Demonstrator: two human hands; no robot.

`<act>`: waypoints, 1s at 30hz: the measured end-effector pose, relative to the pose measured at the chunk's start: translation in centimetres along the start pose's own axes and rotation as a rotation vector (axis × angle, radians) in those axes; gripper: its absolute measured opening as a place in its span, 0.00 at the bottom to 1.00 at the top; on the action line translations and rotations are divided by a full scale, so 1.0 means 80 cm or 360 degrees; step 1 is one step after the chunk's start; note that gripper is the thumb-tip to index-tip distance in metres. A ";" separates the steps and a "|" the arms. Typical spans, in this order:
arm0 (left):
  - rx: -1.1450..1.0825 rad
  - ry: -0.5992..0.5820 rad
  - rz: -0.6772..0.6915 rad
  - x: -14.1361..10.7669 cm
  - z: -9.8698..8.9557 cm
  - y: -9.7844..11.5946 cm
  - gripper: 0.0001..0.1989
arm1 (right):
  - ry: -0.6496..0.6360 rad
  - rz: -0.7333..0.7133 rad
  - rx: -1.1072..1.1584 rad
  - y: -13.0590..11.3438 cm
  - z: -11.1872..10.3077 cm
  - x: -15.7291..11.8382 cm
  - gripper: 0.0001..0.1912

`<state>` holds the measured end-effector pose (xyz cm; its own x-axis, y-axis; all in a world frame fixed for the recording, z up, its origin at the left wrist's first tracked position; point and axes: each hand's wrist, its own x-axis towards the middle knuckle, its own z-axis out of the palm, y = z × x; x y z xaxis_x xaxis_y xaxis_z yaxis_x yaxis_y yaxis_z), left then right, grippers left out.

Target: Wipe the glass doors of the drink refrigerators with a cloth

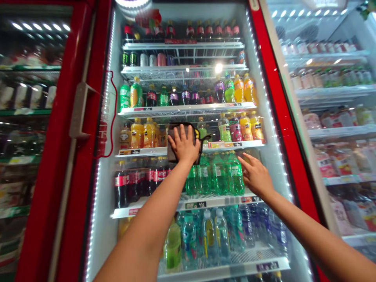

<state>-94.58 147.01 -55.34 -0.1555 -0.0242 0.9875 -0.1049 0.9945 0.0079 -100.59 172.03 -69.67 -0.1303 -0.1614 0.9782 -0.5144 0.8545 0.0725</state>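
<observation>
My left hand (184,145) lies flat with spread fingers on a dark grey-brown cloth (174,153). It holds the cloth against the glass door of a drinks fridge. The cloth has a black edge, a loop at its right side and a small yellow mark. To the right, my right hand (256,174) is raised at the glass with fingers apart and nothing in it; whether it touches the glass I cannot tell. Behind it and to its left, green soda bottles (217,172) stand inside. Part of the juice-bottle shelf is hidden by the cloth.
Shelves of cola (120,184), orange juice bottles (246,125), cans (143,60) and water bottles (221,231) fill the fridge. At left are a door handle (80,111) and a red-outlined sticker (106,117). More fridges stand either side.
</observation>
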 end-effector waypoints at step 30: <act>0.0086 -0.0191 0.0762 -0.026 0.011 0.025 0.27 | -0.0322 -0.0005 -0.0018 0.065 -0.009 -0.088 0.34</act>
<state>-95.31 148.97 -57.49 -0.3104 0.4191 0.8532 -0.0444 0.8902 -0.4534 -101.77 177.95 -76.02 -0.2967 -0.2591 0.9191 -0.5058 0.8590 0.0789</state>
